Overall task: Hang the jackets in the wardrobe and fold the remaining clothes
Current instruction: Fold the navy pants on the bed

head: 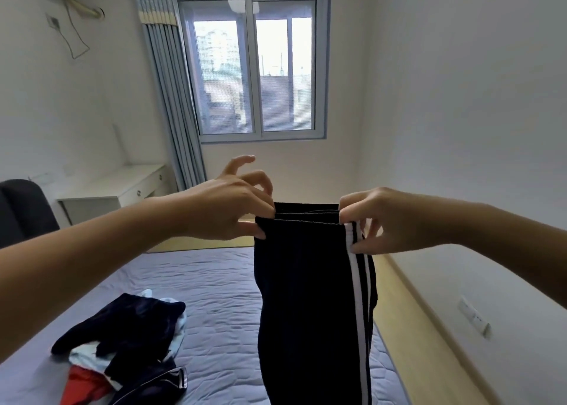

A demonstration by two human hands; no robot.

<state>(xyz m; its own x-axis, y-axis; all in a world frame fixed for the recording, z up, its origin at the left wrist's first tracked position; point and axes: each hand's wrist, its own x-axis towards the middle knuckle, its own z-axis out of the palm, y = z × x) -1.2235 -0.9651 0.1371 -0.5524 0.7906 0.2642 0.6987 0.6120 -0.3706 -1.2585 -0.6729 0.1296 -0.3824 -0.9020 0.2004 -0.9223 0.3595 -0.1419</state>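
While the black track trousers [306, 297] hang in the air above the bed [214, 275], held up by their waistband [306, 219], the step in hand looks to be the folding half of the task rather than the hanging, since this is no jacket; the left hand [233, 211] pinches the waistband's left corner between thumb and forefinger, its other fingers lifted and loosely curled clear of the cloth; the right hand [386, 220] pinches the opposite corner, at the top of the white side stripes [357, 297]; the legs appear to lie one against the other, though the hems drop out of view and I cannot tell whether they are even; a pile of clothes [122, 343], dark, pale and red, lies unfolded on the near left of the mattress, well apart from the trousers; the next move, as I judge it, calls for lowering the garment flat onto the quilted stretch beside that pile, both corners level so the layers do not slide, then doubling it from hem to waist.
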